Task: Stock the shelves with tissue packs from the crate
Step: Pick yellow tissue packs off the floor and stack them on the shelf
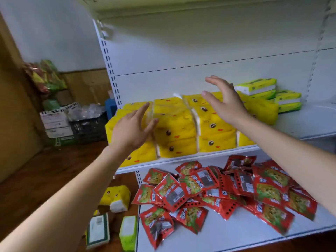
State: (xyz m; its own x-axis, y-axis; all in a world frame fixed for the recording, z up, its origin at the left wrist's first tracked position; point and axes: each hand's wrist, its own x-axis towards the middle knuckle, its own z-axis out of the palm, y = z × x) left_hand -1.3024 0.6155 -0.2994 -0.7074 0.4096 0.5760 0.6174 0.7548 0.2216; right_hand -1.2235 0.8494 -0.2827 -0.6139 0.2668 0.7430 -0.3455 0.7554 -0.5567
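Yellow tissue packs (174,128) stood in a row on the middle shelf (300,122) at frame centre. Over them the left hand (131,130) and right hand (225,102) hovered, fingers straight and apart, gripping nothing, likely squaring the row. The next move called for fetching the loose pack (116,198) at lower left.

The leftmost yellow plastic-wrapped tissue packs with printed faces (175,127) are partly covered by the outstretched left hand (131,130), and those further back by the raised right hand (226,104); whether either hand touches the wrapping cannot be told. Both forearms and the white metal lower shelf (236,233) are cut off at the edges of the view. The print on the red foil snack packets (209,186) is blurred, and the contents of the dark plastic crate (89,128) cannot be made out.
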